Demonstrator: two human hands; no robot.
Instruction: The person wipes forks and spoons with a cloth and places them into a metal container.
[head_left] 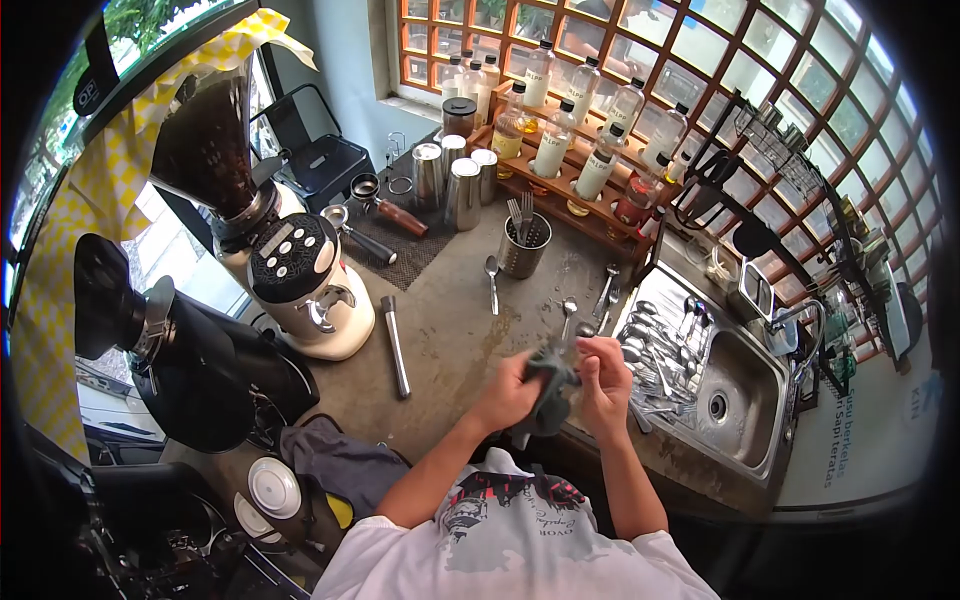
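Garment: 1 white T-shirt (400, 565) with 2 short sleeves (665, 560). The chest print combines dark and red artwork, a grey patch (470, 553) and dark lettering (552, 521), inverted in this view. The left hand (512, 393) and right hand (605, 385) are bare.

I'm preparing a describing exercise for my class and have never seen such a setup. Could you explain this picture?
There is no robot here: the hands are a person's own, bare. The one picture comes from a camera worn on that person's head, looking forward and down, so the arms reach in from the bottom.

The left hand holds a dark cloth. The right hand is beside it and seems to pinch a spoon, though blur makes that unsure.

On the counter stand a pale grinder, bottles and a metal cup with forks. To the right, cutlery lies beside the sink basin.
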